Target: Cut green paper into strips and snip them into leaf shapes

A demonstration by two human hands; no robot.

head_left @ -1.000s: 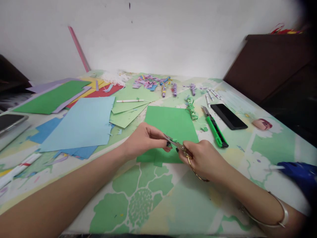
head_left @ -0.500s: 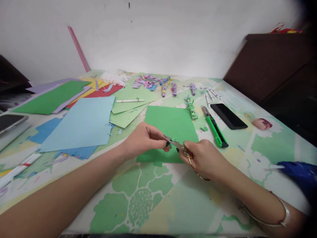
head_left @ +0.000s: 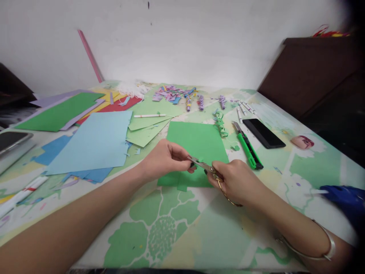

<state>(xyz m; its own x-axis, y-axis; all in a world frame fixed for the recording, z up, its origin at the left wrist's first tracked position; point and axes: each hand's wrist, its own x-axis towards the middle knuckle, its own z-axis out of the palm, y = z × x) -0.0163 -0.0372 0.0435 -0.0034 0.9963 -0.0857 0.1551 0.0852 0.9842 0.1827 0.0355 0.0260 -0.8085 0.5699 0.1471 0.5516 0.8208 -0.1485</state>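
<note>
Over a green sheet of paper (head_left: 196, 139) both hands meet. My right hand (head_left: 235, 180) is closed around the handles of scissors (head_left: 203, 164), whose blades point left toward my left fingertips. My left hand (head_left: 168, 161) is pinched; a small green paper piece (head_left: 200, 161) shows at the blades beside its fingertips, mostly hidden by the fingers. A narrow green paper strip (head_left: 182, 182) lies at the sheet's near edge. Just past the sheet's right edge sits a curled green paper piece (head_left: 220, 125), with a green utility knife (head_left: 248, 148) to its right.
A black phone (head_left: 264, 133) and several white markers (head_left: 246, 107) lie on the right. Light blue paper (head_left: 94, 140) and other coloured sheets cover the left. Purple paper rolls (head_left: 201, 102) and paper scraps (head_left: 169, 93) are at the back, before the wall.
Both hands hold nearly the same place. The scissor blades and the small green piece between the hands have shifted very slightly.
</note>
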